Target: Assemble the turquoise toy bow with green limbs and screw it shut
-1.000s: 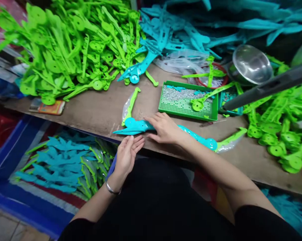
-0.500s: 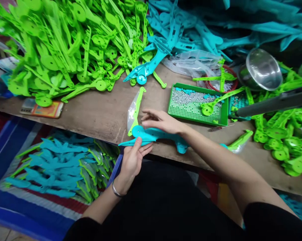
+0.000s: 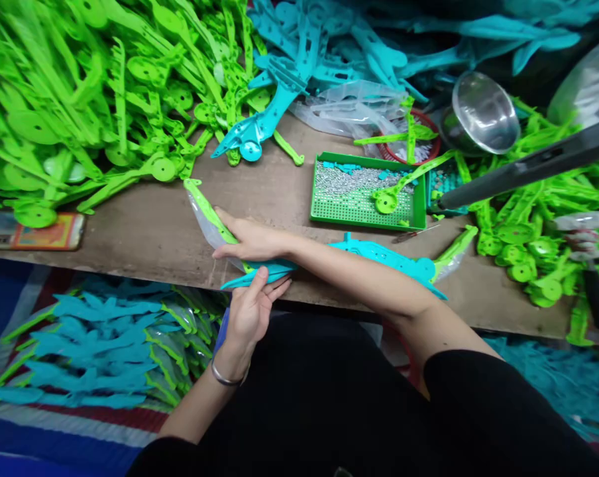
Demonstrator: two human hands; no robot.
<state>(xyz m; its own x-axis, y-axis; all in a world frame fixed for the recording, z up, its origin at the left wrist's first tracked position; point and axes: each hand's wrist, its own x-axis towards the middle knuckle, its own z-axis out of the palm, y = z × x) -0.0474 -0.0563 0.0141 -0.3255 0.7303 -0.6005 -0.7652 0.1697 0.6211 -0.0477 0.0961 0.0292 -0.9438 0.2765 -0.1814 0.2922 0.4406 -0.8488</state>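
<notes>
My left hand point(image 3: 254, 305), with a metal bangle at the wrist, pinches the pointed left end of a long blue plastic part point(image 3: 386, 257), thumb on top and fingers beneath. My right hand point(image 3: 254, 240) is closed round a bright green plastic arm point(image 3: 205, 207) that slants up and left from the blue part's left end. A clear film panel point(image 3: 203, 224) runs along that arm. At the blue part's far end, another green arm point(image 3: 451, 253) with clear film points up and right. My right forearm hides the blue part's middle.
Piles of green arms point(image 3: 71, 106) and blue parts point(image 3: 324, 46) cover the back of the table. A green tray point(image 3: 319, 215) holds small metal pieces. A screwdriver point(image 3: 413, 233), steel bowl point(image 3: 486, 112) and dark bar point(image 3: 528, 159) are at right. Stacked blue-and-green pieces point(image 3: 91, 344) lie below the table edge.
My right hand has moved left from above the blue part onto the green arm, which now leans further left. My left hand keeps its hold. The view has shifted right.
</notes>
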